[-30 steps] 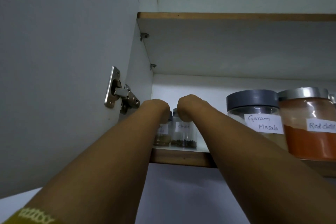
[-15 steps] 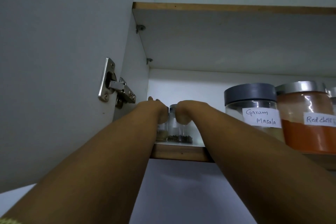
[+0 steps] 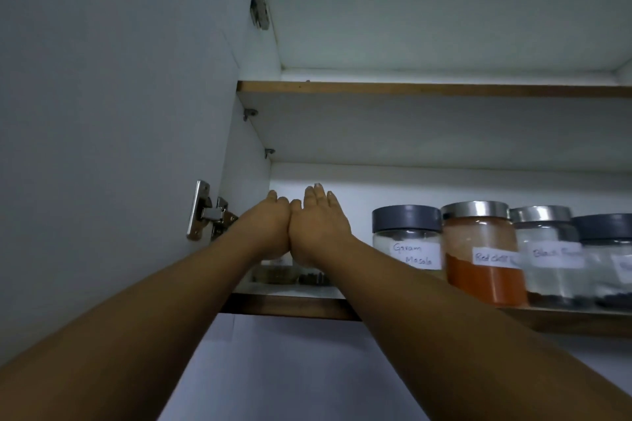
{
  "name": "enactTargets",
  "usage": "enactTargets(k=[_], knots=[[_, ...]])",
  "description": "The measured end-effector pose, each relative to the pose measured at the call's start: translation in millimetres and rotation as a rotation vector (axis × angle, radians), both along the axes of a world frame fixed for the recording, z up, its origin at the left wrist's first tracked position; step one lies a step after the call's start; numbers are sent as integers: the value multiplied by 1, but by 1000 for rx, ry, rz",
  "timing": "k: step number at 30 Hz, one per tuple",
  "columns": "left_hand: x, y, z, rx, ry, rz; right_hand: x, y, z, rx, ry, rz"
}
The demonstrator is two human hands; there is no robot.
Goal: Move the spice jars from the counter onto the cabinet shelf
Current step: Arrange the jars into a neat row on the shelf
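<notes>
Two small clear spice jars stand at the left end of the cabinet shelf; only the bottom of the left small jar and of the right small jar shows, with dark spice inside. My left hand and my right hand are side by side, touching each other, in front of the jars' upper parts. The right hand's fingers point straight up and the left hand's fingers are extended toward the back wall. Neither hand curls round a jar. Whether the palms touch the jars is hidden.
To the right on the same shelf stand larger jars: Garam Masala with a grey lid, Red chilli with orange powder, a Black pepper jar, another grey-lidded jar. The open cabinet door and its hinge are left. An upper shelf lies above.
Both hands were curled over the two small jars; now their fingers are straightened and lifted off. The view has tilted upward, showing the upper shelf.
</notes>
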State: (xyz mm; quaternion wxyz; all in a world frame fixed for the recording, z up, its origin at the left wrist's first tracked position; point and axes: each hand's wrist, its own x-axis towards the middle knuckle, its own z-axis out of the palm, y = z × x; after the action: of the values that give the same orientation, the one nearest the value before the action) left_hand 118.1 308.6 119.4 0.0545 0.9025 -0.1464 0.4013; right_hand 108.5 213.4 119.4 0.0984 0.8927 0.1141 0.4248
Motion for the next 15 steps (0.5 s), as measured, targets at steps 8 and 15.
enactTargets(k=[8,15], knots=[[-77,-55,-2,-102,24,-160,-74,-62,9,-81,-17,-18],[-113,-134,-1,-52,97,-198,-119,-154,12,-41,19,-48]])
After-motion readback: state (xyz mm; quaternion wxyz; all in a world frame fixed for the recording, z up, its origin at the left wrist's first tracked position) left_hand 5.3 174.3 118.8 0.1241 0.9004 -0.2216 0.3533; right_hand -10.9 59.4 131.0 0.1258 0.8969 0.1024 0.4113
